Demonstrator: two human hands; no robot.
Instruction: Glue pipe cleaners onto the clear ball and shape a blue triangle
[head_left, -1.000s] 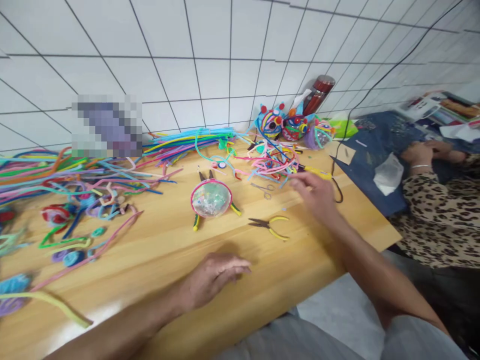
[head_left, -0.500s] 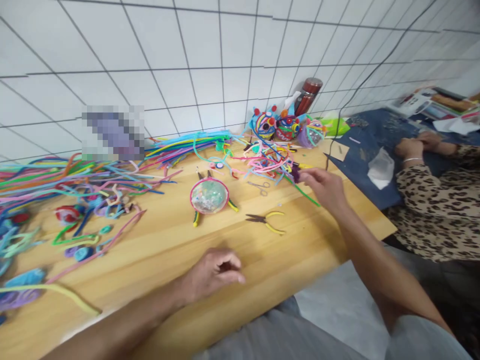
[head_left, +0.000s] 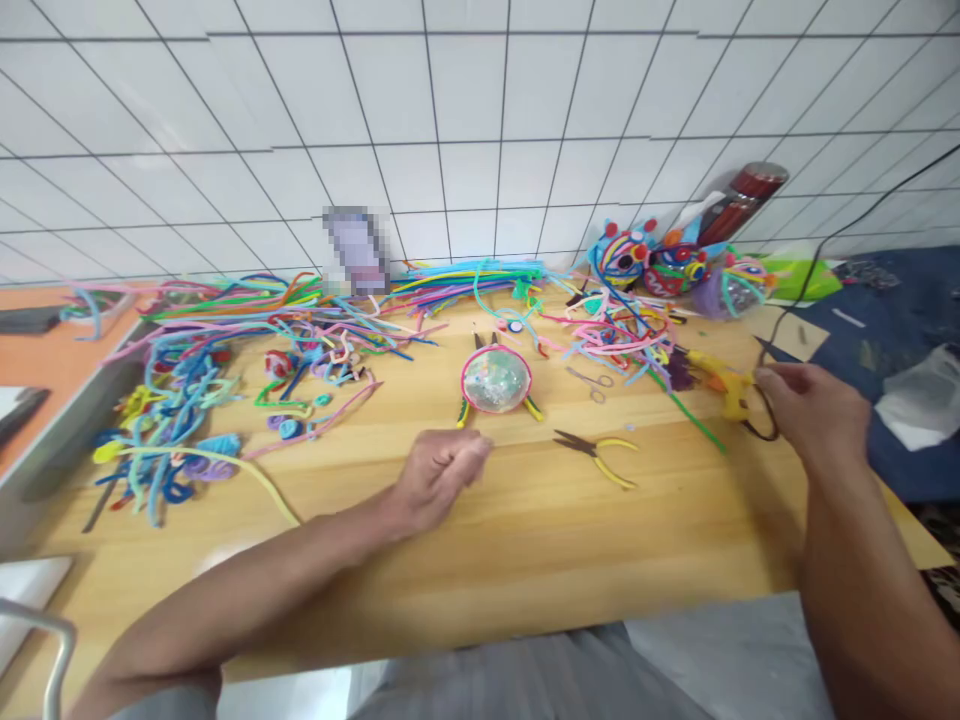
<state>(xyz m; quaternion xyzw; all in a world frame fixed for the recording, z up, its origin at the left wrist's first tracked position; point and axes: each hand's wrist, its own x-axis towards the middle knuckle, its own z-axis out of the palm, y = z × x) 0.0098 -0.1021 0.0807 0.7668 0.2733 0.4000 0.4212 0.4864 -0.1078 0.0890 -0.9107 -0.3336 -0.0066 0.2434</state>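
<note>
My right hand is closed at the rear end of a yellow glue gun, fingertips pinched against it beside its black cord. The gun's nozzle points left toward a dark purple scrap. My left hand rests closed over the wooden table, with nothing visible in it. Just beyond it, a clear dome with a pink rim sits on pliers whose green-and-yellow handles stick out. Yellow-handled pliers lie spread between my hands, and small scissors lie behind them.
Pipe cleaners are heaped along the wall and at the left. Another tangle lies right of centre. Several decorated balls and a red flask stand at the back right. A blue cloth covers the neighbouring surface.
The view has swung left, so things appear farther right. My right hand has moved away from the purple scrap, uncovering the glue gun. My left hand's fingers have closed together.
</note>
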